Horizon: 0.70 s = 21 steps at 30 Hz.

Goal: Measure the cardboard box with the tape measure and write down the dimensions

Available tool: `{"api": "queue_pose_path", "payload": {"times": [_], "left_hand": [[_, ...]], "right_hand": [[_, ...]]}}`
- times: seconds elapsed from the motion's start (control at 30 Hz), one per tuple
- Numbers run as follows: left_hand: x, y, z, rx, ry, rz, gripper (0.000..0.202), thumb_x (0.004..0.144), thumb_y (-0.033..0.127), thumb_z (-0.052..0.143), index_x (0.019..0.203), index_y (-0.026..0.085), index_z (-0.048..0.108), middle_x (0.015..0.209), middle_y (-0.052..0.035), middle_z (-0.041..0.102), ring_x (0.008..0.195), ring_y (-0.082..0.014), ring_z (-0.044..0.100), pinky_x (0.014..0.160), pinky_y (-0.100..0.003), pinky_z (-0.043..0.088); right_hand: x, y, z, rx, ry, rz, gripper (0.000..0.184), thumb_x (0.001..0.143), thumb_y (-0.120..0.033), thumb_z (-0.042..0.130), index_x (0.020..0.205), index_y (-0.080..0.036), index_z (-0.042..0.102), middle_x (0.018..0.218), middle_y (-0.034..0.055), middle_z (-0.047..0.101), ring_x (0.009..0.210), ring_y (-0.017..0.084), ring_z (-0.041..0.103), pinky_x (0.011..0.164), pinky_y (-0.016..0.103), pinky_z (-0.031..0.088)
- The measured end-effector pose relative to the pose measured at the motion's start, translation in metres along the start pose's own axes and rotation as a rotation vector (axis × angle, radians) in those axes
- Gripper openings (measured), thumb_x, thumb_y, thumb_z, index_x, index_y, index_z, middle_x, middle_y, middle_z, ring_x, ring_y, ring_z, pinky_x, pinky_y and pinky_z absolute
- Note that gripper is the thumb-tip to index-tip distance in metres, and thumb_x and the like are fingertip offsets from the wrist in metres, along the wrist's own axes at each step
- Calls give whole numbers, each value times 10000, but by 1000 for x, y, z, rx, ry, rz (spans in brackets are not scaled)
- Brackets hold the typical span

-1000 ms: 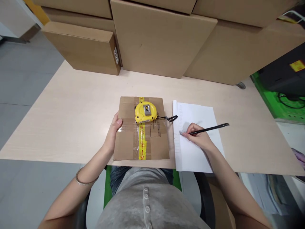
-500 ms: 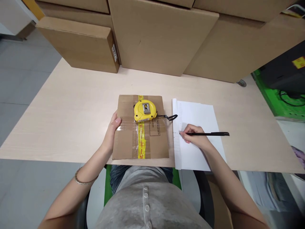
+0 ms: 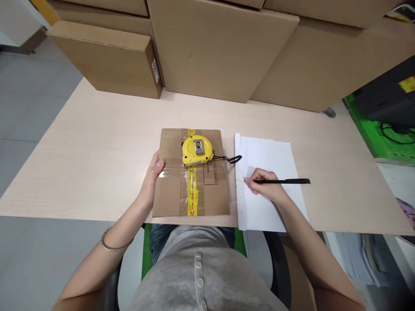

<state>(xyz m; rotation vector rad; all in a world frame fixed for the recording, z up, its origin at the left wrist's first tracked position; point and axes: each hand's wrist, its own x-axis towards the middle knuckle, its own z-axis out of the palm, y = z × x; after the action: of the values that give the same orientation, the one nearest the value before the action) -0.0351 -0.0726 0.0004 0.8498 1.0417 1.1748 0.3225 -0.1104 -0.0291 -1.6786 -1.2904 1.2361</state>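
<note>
A flat cardboard parcel (image 3: 171, 190) sealed with clear and yellow tape lies at the table's near edge. On it sits a yellow tape measure (image 3: 197, 150) with a black strap hanging off to the right. My left hand (image 3: 151, 177) grips the parcel's left edge, thumb on top. My right hand (image 3: 266, 185) is closed on a black pen (image 3: 285, 182), its tip on the left margin of a white sheet of paper (image 3: 269, 160) beside the parcel.
Large cardboard boxes (image 3: 223, 47) are stacked along the back of the light wooden table (image 3: 97, 142). A green crate with black cables (image 3: 385, 129) stands at the right. Grey floor lies to the left.
The pen has tipped down from slanting to nearly level, and my right hand has shifted slightly on the paper. My left hand and the parcel have kept their place.
</note>
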Motion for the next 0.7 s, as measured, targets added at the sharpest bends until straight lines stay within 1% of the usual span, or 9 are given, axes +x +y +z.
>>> {"api": "queue_pose_path", "payload": {"times": [0.13, 0.37, 0.57, 0.7], "left_hand": [[-1, 1, 1, -4, -2, 5, 458, 943, 593, 662, 1255, 259, 696, 1288, -54, 772, 1143, -324, 741, 897, -389, 618], [0, -1, 0, -4, -5, 19, 464, 945, 599, 664, 1258, 259, 706, 1277, -54, 776, 1149, -320, 739, 863, -369, 611], [0, 0, 0, 2, 12, 5, 486, 932, 608, 671, 1276, 267, 709, 1260, -46, 780, 1144, -325, 737, 948, -404, 605], [0, 0, 0, 1, 12, 8, 458, 931, 601, 675, 1240, 264, 714, 1262, -43, 779, 1158, -325, 735, 976, -410, 603]], "right_hand": [[-1, -1, 0, -7, 6, 1, 521, 678, -578, 909, 595, -239, 522, 457, -24, 581, 387, 101, 490, 405, 249, 399], [-2, -5, 0, -33, 8, 10, 510, 688, -558, 904, 596, -249, 508, 441, -32, 559, 383, 108, 472, 394, 260, 404], [-2, -4, -1, -71, 20, 10, 455, 698, -476, 877, 589, -254, 495, 432, -37, 542, 367, 97, 425, 381, 245, 320], [-1, 0, -3, -91, 24, -7, 423, 704, -452, 852, 587, -253, 497, 428, -36, 540, 380, 98, 423, 410, 248, 312]]}}
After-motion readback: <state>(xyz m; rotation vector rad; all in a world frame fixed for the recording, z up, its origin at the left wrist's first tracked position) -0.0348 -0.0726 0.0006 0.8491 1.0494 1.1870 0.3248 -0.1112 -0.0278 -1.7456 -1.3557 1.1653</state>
